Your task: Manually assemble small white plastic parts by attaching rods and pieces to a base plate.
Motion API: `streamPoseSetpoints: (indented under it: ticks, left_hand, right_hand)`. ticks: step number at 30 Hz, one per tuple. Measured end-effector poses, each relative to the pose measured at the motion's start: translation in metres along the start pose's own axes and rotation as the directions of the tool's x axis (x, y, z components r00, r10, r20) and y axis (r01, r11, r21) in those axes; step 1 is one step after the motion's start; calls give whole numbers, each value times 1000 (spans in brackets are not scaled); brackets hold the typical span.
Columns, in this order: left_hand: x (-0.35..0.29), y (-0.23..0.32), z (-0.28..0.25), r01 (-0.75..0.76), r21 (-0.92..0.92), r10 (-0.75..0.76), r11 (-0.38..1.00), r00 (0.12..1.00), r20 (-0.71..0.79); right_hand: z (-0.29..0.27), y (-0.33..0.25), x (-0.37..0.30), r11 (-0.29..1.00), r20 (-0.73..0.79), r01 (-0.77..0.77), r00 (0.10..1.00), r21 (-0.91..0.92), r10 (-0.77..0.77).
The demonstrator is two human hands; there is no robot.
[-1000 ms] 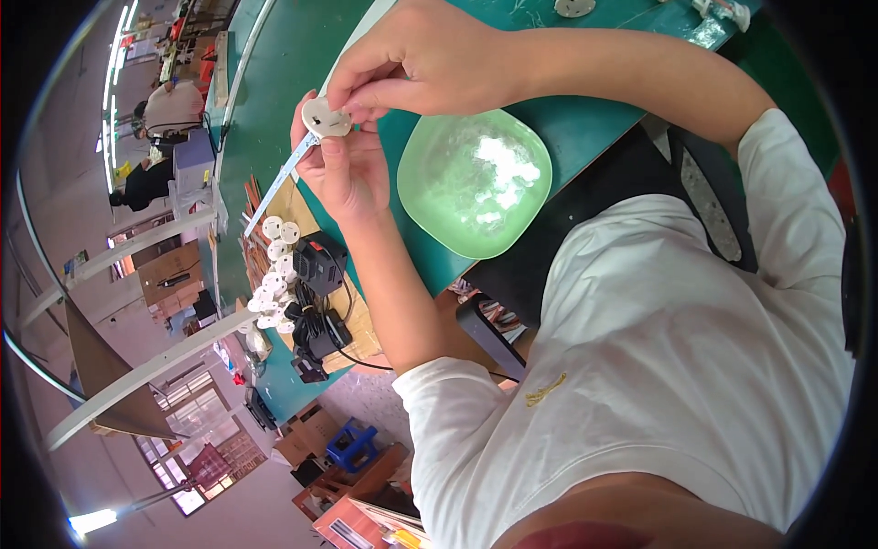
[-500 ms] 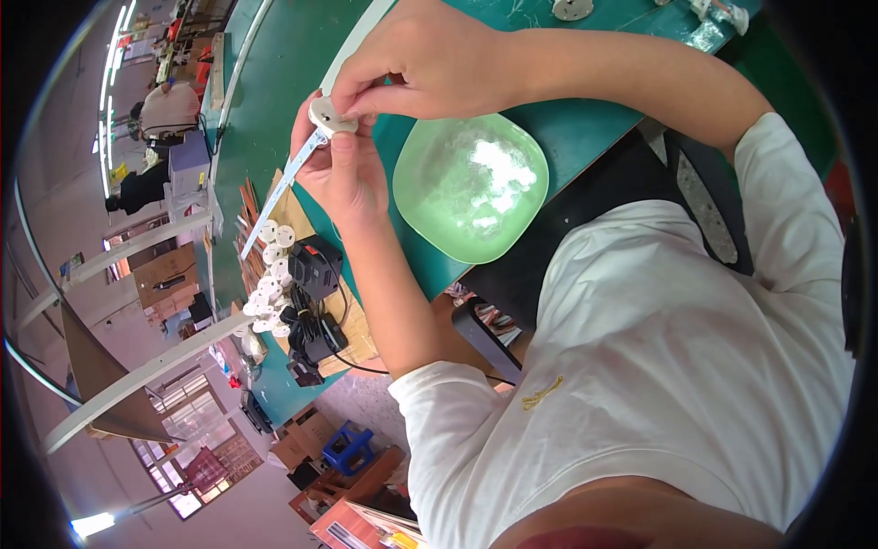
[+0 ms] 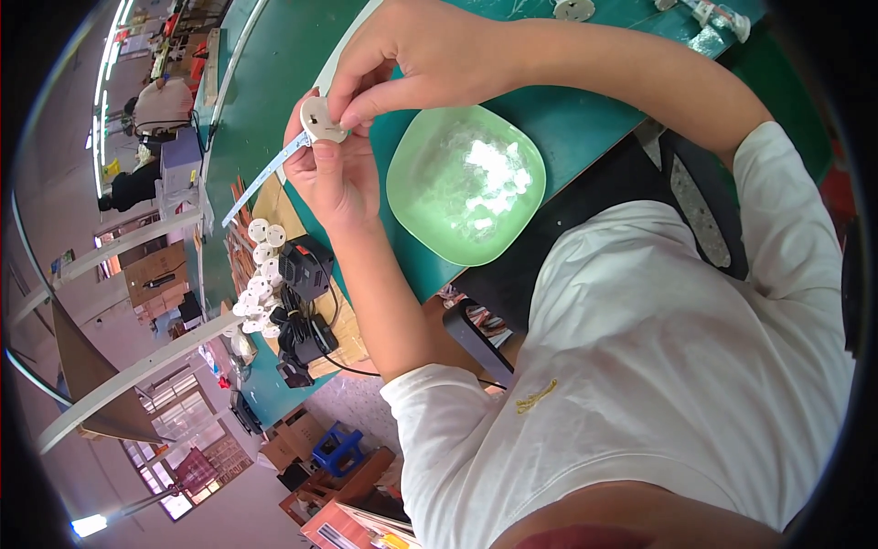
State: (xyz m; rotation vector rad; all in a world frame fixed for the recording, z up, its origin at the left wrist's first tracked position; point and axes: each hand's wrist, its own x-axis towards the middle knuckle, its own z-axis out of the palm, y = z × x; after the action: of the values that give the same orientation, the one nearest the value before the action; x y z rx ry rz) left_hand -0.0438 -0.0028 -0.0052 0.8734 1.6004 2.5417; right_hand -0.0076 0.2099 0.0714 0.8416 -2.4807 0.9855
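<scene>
My left hand (image 3: 337,178) is closed around a round white tape measure (image 3: 315,117), its flat face with small dark holes turned upward. A pale measuring strip (image 3: 265,178) with printed marks sticks out of it toward the lower left. Thumb and fingertips of my right hand (image 3: 421,59) are pinched together at the disc's right edge, touching it; whatever lies between them is too small to make out. Just right of my left hand is a green bowl (image 3: 412,215) holding shiny, clear-looking contents that I cannot identify.
Several white discs (image 3: 261,288) lie piled left of my forearm, beside a black device (image 3: 305,265) with coiled cable. Another white disc (image 3: 574,9) sits at the top on the green table (image 3: 585,137). A blue stool (image 3: 338,448) stands on the floor; a person (image 3: 165,105) is far left.
The view has shifted slightly, and both hands with the tape measure appear a little further left. The strip's free end has swung up and left. My grip looks the same.
</scene>
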Motion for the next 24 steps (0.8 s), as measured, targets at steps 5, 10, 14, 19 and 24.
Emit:
streamPoseSetpoints:
  ticks: [5,10,14,19,24]
  left_hand:
    - [0,-6,10,-58,41,61,997,996,-65]
    - [-3,-7,15,-83,110,97,991,986,-132]
    - [-3,-11,17,-108,98,122,989,980,-157]
    - [-4,-12,22,-112,85,127,990,974,-189]
    - [-4,-18,16,-94,80,106,992,980,-170]
  right_hand:
    - [21,17,-1,972,-99,175,976,-155,-192]
    - [27,18,-3,913,-152,253,938,-319,-313]
    - [51,40,3,906,-387,415,825,-81,-412]
    - [57,46,5,785,-604,594,695,178,-389]
    - [53,40,7,784,-143,391,848,-482,-511]
